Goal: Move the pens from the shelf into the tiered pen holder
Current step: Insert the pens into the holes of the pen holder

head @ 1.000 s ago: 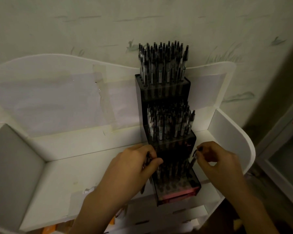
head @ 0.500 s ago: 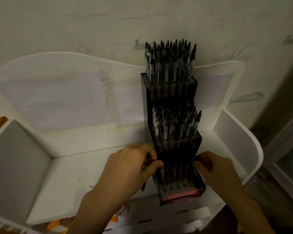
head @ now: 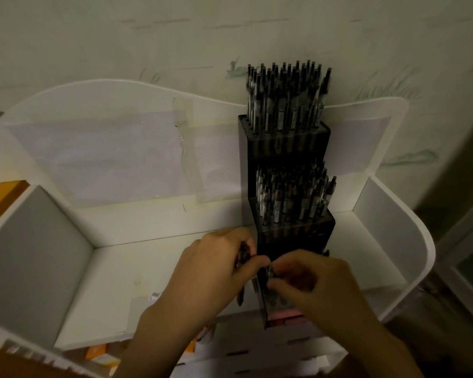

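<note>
The left hand [head: 216, 271] grips a spare bundle of pens [head: 242, 264] just beside the tiered pen holder [head: 284, 148] on the white shelf [head: 115, 282], feeding the right hand [head: 311, 282], which pinches one pen [head: 270, 271] over the lowest tier, apparently to slot it

shelf [head: 153, 271]: smooth matt white board | pen holder [head: 284, 148]: dark glossy translucent plastic | tape [head: 187, 148], upper left: clear, shiny, wrinkled
</note>
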### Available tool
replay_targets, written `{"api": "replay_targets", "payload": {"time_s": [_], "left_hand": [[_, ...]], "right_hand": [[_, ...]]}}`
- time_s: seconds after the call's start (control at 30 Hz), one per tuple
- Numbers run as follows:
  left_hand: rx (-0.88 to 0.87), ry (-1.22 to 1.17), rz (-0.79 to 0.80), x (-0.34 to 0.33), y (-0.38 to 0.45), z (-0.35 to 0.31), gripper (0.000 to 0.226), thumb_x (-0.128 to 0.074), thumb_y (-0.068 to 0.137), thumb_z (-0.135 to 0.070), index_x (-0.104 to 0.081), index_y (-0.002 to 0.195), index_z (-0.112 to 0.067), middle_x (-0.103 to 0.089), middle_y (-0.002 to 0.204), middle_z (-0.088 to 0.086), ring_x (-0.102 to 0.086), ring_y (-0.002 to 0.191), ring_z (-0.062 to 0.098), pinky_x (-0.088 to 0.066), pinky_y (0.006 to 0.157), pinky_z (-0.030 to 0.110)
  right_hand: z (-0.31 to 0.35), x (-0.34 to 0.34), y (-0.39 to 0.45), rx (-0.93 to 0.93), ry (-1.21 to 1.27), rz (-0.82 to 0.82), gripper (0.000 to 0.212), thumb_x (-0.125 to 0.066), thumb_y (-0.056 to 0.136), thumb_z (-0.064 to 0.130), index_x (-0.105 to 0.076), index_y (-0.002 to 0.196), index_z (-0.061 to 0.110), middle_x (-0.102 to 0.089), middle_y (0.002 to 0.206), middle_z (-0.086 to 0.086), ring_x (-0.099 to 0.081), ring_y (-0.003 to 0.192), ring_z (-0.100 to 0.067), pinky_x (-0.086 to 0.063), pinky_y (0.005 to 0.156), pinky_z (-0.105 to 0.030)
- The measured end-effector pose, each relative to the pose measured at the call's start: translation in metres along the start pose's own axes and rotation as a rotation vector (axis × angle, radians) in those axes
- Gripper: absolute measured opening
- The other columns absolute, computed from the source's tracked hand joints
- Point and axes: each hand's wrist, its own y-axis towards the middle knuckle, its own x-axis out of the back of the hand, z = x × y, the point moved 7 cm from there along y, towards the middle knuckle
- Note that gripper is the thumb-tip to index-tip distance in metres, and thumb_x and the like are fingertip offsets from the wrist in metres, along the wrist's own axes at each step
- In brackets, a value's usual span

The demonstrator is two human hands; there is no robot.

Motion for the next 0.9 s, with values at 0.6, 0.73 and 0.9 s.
{"api": "replay_targets", "payload": {"time_s": [0.6,0.73,0.9], "left_hand": [[0.025,0.030,0.073,-0.002,-0.007,0.009,0.030,-0.052,0.084,-0.065,-0.045,0.104,-0.045,-0.052,0.085,-0.018,-0.057,0.073,0.002,-0.051,0.065,0.021],[0.023,0.037,0.047,0.000,-0.008,0.011,0.023,-0.046,0.093,-0.055,-0.045,0.114,-0.045,-0.054,0.094,-0.020,-0.054,0.073,0.002,-0.052,0.069,0.023],[0.033,0.076,0.022,0.002,-0.008,0.021,0.025,-0.044,0.097,-0.046,-0.045,0.122,-0.044,-0.054,0.109,-0.024,-0.057,0.093,0.000,-0.053,0.078,0.024]], "right_hand": [[-0.012,-0.036,0.013,0.049,0.291,0.050,0.006,-0.073,0.084,0.019,-0.074,0.089,0.017,-0.075,0.081,0.003,-0.072,0.077,-0.013,-0.057,0.074,-0.024],[-0.025,-0.017,0.014,0.013,0.192,-0.036,0.011,-0.075,0.082,0.015,-0.075,0.092,0.021,-0.075,0.084,0.009,-0.071,0.081,-0.008,-0.057,0.076,-0.022],[-0.039,0.005,0.007,-0.011,0.112,-0.145,0.017,-0.075,0.082,0.011,-0.075,0.091,0.025,-0.074,0.082,0.012,-0.070,0.077,-0.003,-0.054,0.072,-0.013]]}}
